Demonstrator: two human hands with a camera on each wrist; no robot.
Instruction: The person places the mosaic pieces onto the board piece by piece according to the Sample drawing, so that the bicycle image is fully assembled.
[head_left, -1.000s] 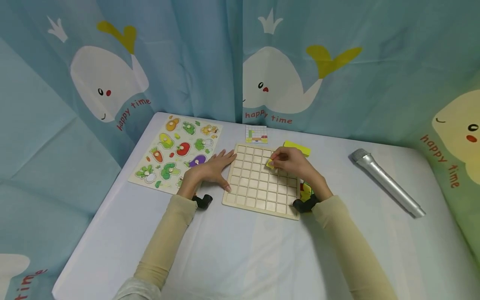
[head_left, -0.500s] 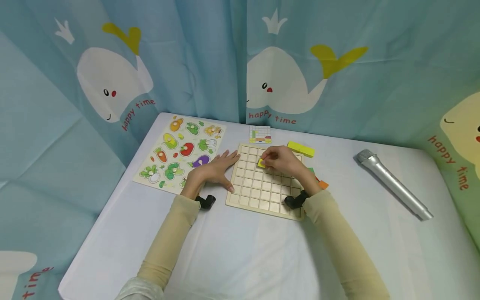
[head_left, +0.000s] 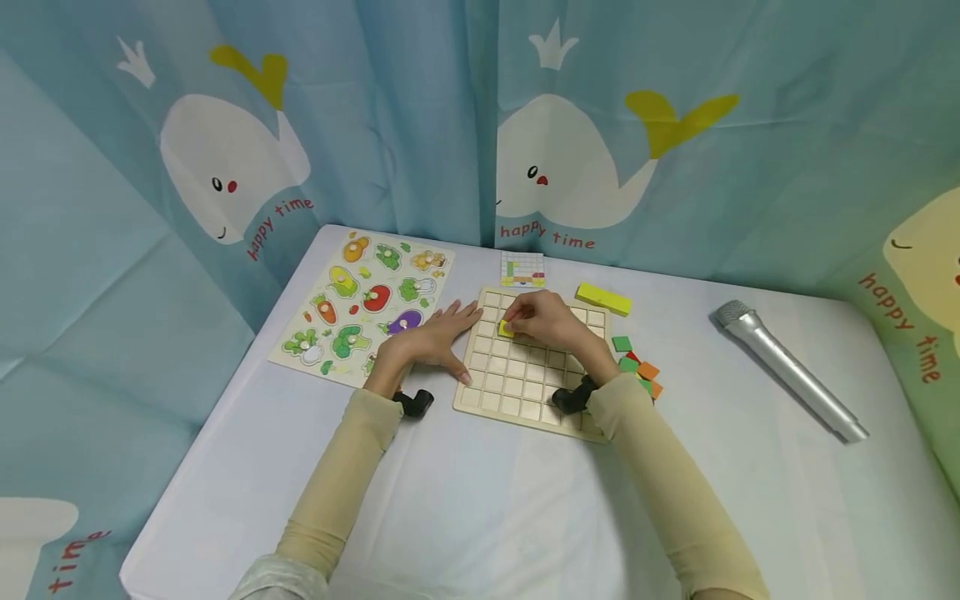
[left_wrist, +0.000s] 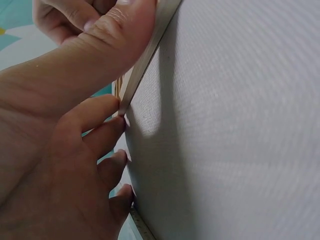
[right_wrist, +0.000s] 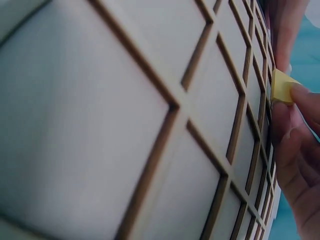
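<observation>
In the head view a wooden grid board point(head_left: 491, 383) lies mid-table. My left hand point(head_left: 435, 337) rests at its left side with fingers spread. The left wrist view shows the thumb point(left_wrist: 112, 32) against the board's edge and the other fingertips down beside it. My right hand point(head_left: 551, 321) is over the upper left part of the grid. Between thumb and fingers it pinches a small yellow square tile point(head_left: 506, 329), seen tilted at the grid's surface in the right wrist view. The forearm and sleeve hide the board's lower right part.
A vegetable peg puzzle point(head_left: 431, 247) lies at the left. Behind the board is a small pattern card point(head_left: 522, 268), with a yellow block point(head_left: 603, 299) to its right. Loose green, red and orange tiles point(head_left: 622, 343) lie right of the board; a silver microphone point(head_left: 795, 371) is farther right.
My right hand has moved left across the grid with the yellow tile, uncovering the loose tiles on the right. The left hand keeps its place at the board's edge.
</observation>
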